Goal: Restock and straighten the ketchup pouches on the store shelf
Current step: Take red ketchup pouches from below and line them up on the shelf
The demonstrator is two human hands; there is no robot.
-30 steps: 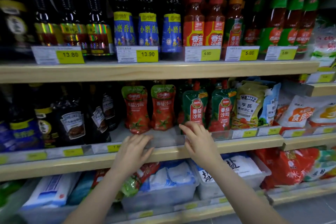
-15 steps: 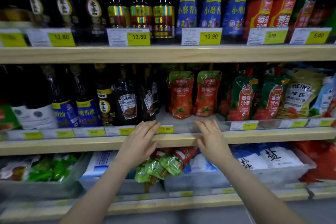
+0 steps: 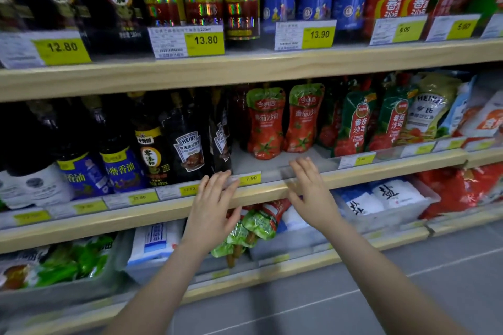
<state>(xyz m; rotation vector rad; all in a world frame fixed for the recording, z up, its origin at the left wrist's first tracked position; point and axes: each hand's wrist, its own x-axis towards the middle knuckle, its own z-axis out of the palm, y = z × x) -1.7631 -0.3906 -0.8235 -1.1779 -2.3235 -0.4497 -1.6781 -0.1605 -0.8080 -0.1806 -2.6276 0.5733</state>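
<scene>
From the head camera, a person is reaching both bare forearms up and forward to the middle wooden shelf of a store display. The left hand is lying flat against the shelf's front edge, its fingers straight and slightly spread, tips touching the clear plastic rail just beside a yellow 7.90 price tag; it is gripping nothing. The right hand is hovering or resting at the same edge a little to the right, palm down, fingers extended and loosely parted, also holding nothing.

Behind the gap between the two hands, two red ketchup pouches with green tops are standing upright side by side, set back from the rail with bare shelf in front of them. To their right, two green-and-red ketchup pouches are leaning against the rail. More green-topped pouches are lying in a heap on the shelf below, just under the hands. Dark Heinz sauce bottles are standing left of the red pouches.
</scene>
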